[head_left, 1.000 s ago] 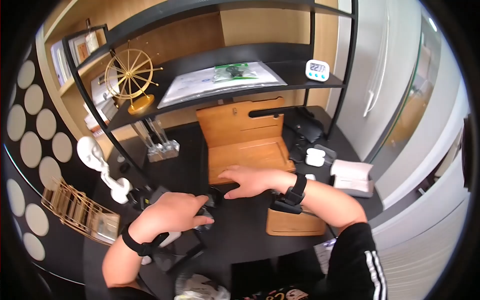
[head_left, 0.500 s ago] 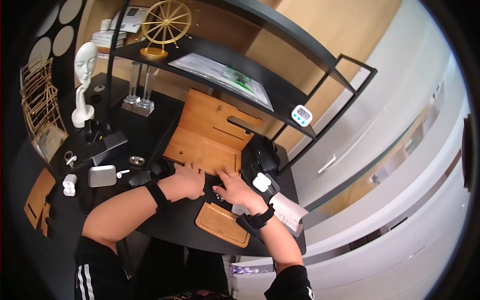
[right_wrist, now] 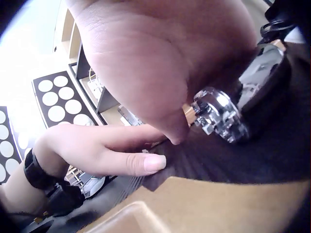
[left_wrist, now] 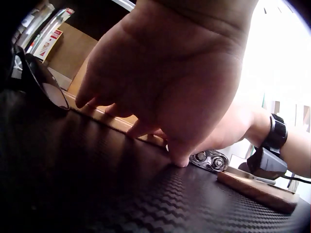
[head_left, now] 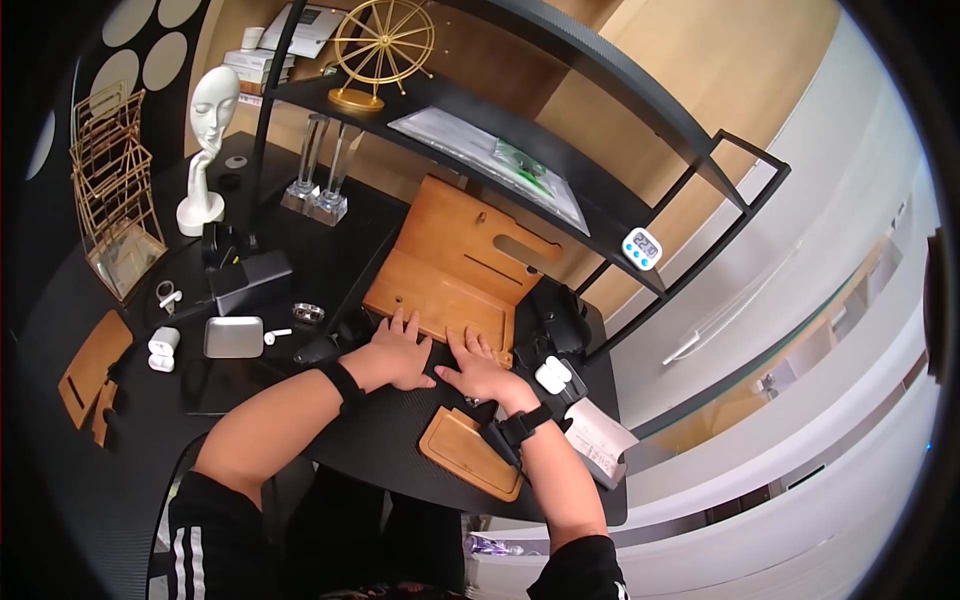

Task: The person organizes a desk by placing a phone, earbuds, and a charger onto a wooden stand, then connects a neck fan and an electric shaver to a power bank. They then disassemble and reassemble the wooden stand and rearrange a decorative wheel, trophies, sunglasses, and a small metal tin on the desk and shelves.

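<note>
A wooden board structure (head_left: 440, 290) stands on the black desk, one panel flat and one leaning up. The left hand (head_left: 400, 356) lies with spread fingers against the flat panel's front edge; its thumb touches the desk in the left wrist view. Beside it, the right hand (head_left: 480, 372) has its fingers extended at the same edge. The two thumbs point toward each other. A metal watch-like item (right_wrist: 221, 116) lies by the right hand, partly hidden by it in the head view. Nearer the person is a wooden tray (head_left: 468, 455). Neither hand grips anything.
At left are a silver tin (head_left: 233, 338), white earbud case (head_left: 163, 349), black box (head_left: 250, 283), sunglasses and wooden pieces (head_left: 95, 370). A white face sculpture (head_left: 207, 150) stands behind. To the right are another white case (head_left: 553, 375) and an open box (head_left: 598, 440). A shelf overhangs the back.
The head view has turned and shifted. From apart above the desk, both hands have come to the wooden structure's front edge, the left hand moving away from the dark items at left.
</note>
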A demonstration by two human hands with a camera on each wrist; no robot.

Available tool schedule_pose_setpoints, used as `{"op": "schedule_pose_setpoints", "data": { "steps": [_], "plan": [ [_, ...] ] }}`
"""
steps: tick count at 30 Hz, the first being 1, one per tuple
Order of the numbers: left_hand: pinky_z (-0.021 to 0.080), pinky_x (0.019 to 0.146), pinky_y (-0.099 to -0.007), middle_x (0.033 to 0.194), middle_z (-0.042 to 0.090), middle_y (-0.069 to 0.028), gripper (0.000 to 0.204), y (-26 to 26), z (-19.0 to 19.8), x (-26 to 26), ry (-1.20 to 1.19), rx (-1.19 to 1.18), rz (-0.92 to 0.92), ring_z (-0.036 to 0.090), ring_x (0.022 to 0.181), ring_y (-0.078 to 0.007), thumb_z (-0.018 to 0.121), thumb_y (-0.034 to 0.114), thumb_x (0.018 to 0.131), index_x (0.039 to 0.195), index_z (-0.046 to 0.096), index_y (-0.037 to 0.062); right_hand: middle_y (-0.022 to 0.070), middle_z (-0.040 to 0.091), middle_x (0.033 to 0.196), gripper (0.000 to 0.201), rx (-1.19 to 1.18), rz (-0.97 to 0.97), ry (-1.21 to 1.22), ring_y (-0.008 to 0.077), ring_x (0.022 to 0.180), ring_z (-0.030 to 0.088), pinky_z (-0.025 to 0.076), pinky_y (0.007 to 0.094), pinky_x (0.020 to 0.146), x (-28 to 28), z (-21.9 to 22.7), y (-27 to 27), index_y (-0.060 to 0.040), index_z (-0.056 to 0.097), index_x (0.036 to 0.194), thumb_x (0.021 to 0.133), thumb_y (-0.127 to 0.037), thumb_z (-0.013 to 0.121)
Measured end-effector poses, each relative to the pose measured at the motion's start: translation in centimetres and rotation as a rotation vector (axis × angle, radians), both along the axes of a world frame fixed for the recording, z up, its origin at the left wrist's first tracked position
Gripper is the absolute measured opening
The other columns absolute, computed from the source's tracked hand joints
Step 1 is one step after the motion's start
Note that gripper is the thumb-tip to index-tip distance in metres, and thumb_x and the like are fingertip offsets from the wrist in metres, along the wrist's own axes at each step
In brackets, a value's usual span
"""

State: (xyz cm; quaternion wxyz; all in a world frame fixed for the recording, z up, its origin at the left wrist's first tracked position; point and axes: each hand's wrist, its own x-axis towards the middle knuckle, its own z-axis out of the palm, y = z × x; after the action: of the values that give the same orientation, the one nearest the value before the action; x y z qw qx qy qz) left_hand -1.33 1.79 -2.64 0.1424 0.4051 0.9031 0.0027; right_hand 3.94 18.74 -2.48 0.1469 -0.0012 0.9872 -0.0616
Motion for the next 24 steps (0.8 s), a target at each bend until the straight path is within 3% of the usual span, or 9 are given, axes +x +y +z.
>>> {"op": "schedule_pose_setpoints", "data": {
  "steps": [10,14,18,22,24],
  "plan": [
    [0.012,0.111,-0.0517,0.145,0.014,-0.0340,0.080,0.5,0.6,-1.3,-0.068,0.078,0.007,0.008,0.135,-0.0513,0.047,0.061,0.085,0.142,0.029,0.0078,0.0295,0.008,0.148,0.082,-0.023,0.060,0.043,0.0457,0.138,0.007,0.010,0.0499,0.111,-0.3,-0.2,0.7,-0.0127,0.013,0.147,0.086,-0.052,0.051],
    [0.006,0.111,-0.0520,0.139,0.022,-0.0386,0.078,0.2,0.4,-2.9,-0.211,0.231,-0.157,0.005,0.134,-0.0529,0.044,0.064,0.085,0.141,0.032,0.0106,0.0304,0.010,0.148,0.082,-0.130,0.091,0.041,0.0464,0.137,0.008,0.012,0.0471,0.112,0.1,0.2,1.3,-0.0106,0.019,0.146,0.084,-0.052,0.054],
    [0.008,0.112,-0.0491,0.141,0.019,-0.0372,0.075,-0.9,0.9,-3.5,-0.376,0.287,-0.162,0.003,0.136,-0.0490,0.045,0.064,0.085,0.138,0.039,0.0114,0.0331,0.009,0.146,0.080,-0.179,0.144,0.039,0.0425,0.139,0.005,0.013,0.0402,0.112,0.8,0.8,1.9,-0.0067,0.022,0.144,0.086,-0.052,0.054],
    [0.009,0.112,-0.0455,0.144,0.013,-0.0353,0.065,-1.4,-0.4,-3.9,-0.502,0.494,-0.116,0.000,0.139,-0.0432,0.048,0.057,0.088,0.135,0.042,0.0128,0.0334,0.010,0.146,0.079,-0.220,0.168,0.029,0.0425,0.139,0.005,0.012,0.0406,0.112,1.0,1.0,2.2,-0.0053,0.024,0.144,0.086,-0.053,0.053],
    [0.010,0.112,-0.0451,0.145,0.011,-0.0347,0.062,-1.4,-1.0,-3.9,-0.480,0.482,-0.116,0.000,0.139,-0.0425,0.050,0.054,0.088,0.135,0.043,0.0129,0.0346,0.011,0.145,0.078,-0.236,0.163,0.033,0.0441,0.138,0.006,0.014,0.0411,0.112,1.1,1.0,2.3,-0.0052,0.026,0.143,0.086,-0.051,0.054]
  ]
}}
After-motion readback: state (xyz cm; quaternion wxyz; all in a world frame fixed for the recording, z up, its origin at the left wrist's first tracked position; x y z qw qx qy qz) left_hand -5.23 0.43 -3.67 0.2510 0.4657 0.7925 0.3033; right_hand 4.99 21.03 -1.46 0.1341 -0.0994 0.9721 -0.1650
